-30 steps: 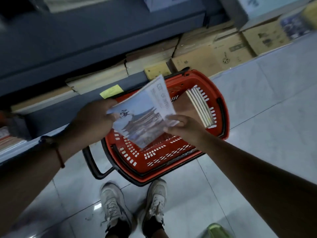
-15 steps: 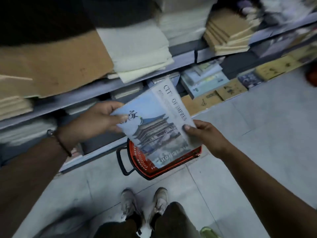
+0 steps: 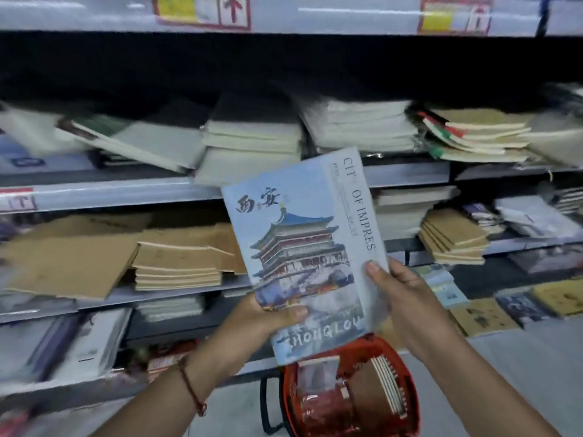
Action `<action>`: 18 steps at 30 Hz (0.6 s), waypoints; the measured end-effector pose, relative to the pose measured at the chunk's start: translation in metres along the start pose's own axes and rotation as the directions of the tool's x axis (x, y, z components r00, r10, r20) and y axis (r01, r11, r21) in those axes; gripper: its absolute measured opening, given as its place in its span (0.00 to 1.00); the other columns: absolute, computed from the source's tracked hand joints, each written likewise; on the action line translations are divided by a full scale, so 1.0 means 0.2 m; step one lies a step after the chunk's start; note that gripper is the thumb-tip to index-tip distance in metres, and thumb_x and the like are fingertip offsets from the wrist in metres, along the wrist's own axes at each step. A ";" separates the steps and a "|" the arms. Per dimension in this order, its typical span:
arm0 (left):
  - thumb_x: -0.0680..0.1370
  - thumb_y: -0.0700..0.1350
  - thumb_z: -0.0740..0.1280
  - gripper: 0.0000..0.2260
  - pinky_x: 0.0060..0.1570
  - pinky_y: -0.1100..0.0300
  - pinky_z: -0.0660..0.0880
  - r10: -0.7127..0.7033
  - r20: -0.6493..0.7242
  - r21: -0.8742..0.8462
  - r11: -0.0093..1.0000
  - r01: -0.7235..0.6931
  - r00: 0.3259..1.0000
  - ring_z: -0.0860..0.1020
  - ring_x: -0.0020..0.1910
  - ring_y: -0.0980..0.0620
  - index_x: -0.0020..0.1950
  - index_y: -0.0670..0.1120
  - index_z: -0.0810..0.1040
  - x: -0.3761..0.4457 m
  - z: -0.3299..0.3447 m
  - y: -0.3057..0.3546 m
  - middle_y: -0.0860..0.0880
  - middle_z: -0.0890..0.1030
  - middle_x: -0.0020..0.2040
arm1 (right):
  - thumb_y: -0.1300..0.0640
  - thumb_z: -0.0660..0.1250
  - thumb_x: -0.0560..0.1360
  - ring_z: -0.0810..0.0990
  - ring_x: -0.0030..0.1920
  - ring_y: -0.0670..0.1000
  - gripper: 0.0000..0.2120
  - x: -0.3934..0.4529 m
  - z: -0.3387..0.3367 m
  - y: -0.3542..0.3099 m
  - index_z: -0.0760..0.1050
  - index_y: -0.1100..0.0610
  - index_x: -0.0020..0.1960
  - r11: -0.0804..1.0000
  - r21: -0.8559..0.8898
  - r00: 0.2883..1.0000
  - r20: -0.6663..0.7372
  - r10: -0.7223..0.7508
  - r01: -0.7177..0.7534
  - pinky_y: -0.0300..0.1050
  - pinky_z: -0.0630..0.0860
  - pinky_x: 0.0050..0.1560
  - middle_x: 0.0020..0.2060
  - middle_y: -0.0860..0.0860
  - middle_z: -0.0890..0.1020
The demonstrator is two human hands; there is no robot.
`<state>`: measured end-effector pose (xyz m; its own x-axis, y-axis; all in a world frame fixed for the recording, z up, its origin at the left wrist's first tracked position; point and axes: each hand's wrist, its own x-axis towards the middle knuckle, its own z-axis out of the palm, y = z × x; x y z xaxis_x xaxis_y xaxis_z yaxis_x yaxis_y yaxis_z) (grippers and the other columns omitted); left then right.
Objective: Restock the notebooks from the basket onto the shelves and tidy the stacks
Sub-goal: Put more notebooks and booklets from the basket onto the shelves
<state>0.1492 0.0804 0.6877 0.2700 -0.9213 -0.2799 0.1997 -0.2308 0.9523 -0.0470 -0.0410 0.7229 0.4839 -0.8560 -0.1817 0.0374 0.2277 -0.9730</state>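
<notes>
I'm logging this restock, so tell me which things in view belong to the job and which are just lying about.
Part of the job:
- blue notebook, gripped by the left hand and right hand
- red basket with more notebooks standing in it
- tan stack, slightly fanned
- leaning white stack

Just lying about:
- price labels on the top shelf edge
- wrist cord

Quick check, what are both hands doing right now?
Left hand: holds the blue notebook at its lower left edge, thumb across the cover.
Right hand: holds the same notebook at its right edge, thumb on the cover.
</notes>
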 end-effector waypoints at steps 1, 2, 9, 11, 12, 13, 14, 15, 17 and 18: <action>0.69 0.40 0.76 0.15 0.58 0.53 0.78 0.020 -0.019 -0.010 1.000 -0.020 1.000 0.83 0.56 0.45 0.55 0.46 0.85 -0.05 -0.03 0.05 0.45 0.85 0.56 | 0.51 0.69 0.71 0.86 0.49 0.50 0.13 -0.02 0.06 -0.06 0.84 0.51 0.54 0.999 -0.023 0.999 0.030 -0.027 0.027 0.45 0.80 0.48 0.51 0.50 0.87; 0.68 0.40 0.77 0.14 0.56 0.54 0.79 0.051 -0.030 -0.021 0.998 -0.051 0.998 0.83 0.55 0.46 0.53 0.46 0.86 -0.09 -0.08 0.10 0.45 0.85 0.55 | 0.50 0.69 0.71 0.86 0.49 0.50 0.13 -0.03 0.13 -0.11 0.84 0.51 0.54 0.998 -0.033 0.997 0.056 -0.050 0.052 0.43 0.81 0.45 0.51 0.50 0.87; 0.66 0.40 0.79 0.16 0.53 0.57 0.80 0.334 -0.162 0.020 0.942 -0.335 0.929 0.83 0.56 0.44 0.54 0.45 0.85 -0.36 -0.53 0.50 0.44 0.85 0.55 | 0.47 0.67 0.72 0.85 0.49 0.48 0.10 -0.10 0.72 -0.39 0.84 0.44 0.49 0.967 -0.045 0.958 0.154 -0.243 0.252 0.49 0.79 0.52 0.49 0.46 0.87; 0.66 0.42 0.79 0.18 0.57 0.50 0.79 0.411 -0.191 0.036 0.911 -0.412 0.891 0.83 0.57 0.44 0.55 0.49 0.85 -0.47 -0.69 0.62 0.44 0.85 0.56 | 0.50 0.65 0.77 0.85 0.51 0.46 0.08 -0.12 0.93 -0.46 0.83 0.43 0.52 0.951 -0.035 0.940 0.168 -0.298 0.308 0.47 0.78 0.53 0.50 0.43 0.86; 0.66 0.44 0.79 0.20 0.60 0.45 0.77 0.439 -0.217 0.042 0.897 -0.441 0.872 0.83 0.57 0.43 0.57 0.49 0.84 -0.52 -0.77 0.67 0.44 0.84 0.57 | 0.53 0.65 0.79 0.85 0.51 0.45 0.09 -0.14 1.04 -0.50 0.82 0.44 0.53 0.944 -0.030 0.931 0.181 -0.318 0.328 0.46 0.78 0.53 0.51 0.43 0.86; 0.65 0.46 0.80 0.23 0.62 0.42 0.75 0.456 -0.251 0.041 0.886 -0.462 0.854 0.82 0.58 0.42 0.59 0.49 0.82 -0.57 -0.86 0.73 0.44 0.84 0.59 | 0.56 0.64 0.80 0.85 0.51 0.46 0.10 -0.15 1.14 -0.53 0.81 0.45 0.55 0.938 -0.025 0.920 0.202 -0.335 0.347 0.46 0.79 0.53 0.51 0.44 0.86; 0.64 0.47 0.81 0.28 0.63 0.40 0.73 0.472 -0.279 0.037 0.875 -0.482 0.836 0.82 0.59 0.41 0.63 0.48 0.79 -0.63 -0.94 0.79 0.44 0.83 0.60 | 0.59 0.64 0.80 0.85 0.51 0.47 0.11 -0.16 1.24 -0.57 0.81 0.46 0.55 0.931 -0.022 0.908 0.232 -0.349 0.363 0.48 0.80 0.52 0.51 0.45 0.86; 0.64 0.49 0.81 0.33 0.63 0.39 0.73 0.485 -0.311 0.029 0.864 -0.502 0.817 0.81 0.60 0.40 0.67 0.47 0.76 -0.68 -1.01 0.85 0.44 0.82 0.62 | 0.61 0.64 0.80 0.85 0.50 0.49 0.12 -0.18 1.34 -0.61 0.80 0.46 0.56 0.924 -0.029 0.894 0.267 -0.360 0.381 0.51 0.81 0.52 0.51 0.45 0.86; 0.64 0.49 0.82 0.36 0.63 0.38 0.73 0.523 -0.373 0.043 0.835 -0.549 0.766 0.80 0.61 0.39 0.69 0.47 0.73 -0.79 -1.14 0.97 0.43 0.80 0.64 | 0.64 0.64 0.80 0.85 0.51 0.49 0.16 -0.22 1.52 -0.69 0.78 0.44 0.58 0.901 -0.045 0.853 0.343 -0.392 0.432 0.53 0.82 0.52 0.51 0.45 0.86; 0.66 0.47 0.81 0.32 0.61 0.38 0.74 0.550 -0.390 0.054 0.814 -0.578 0.738 0.81 0.59 0.39 0.68 0.46 0.75 -0.84 -1.19 1.02 0.43 0.82 0.62 | 0.65 0.64 0.79 0.85 0.52 0.49 0.18 -0.24 1.61 -0.73 0.77 0.43 0.59 0.887 -0.046 0.829 0.380 -0.410 0.460 0.52 0.82 0.52 0.52 0.44 0.86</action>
<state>0.3696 0.2624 0.9000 0.6765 -0.6851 0.2701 -0.0446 0.3279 0.9436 0.2057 0.1153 0.9197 0.7182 -0.6265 0.3027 0.2153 -0.2136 -0.9529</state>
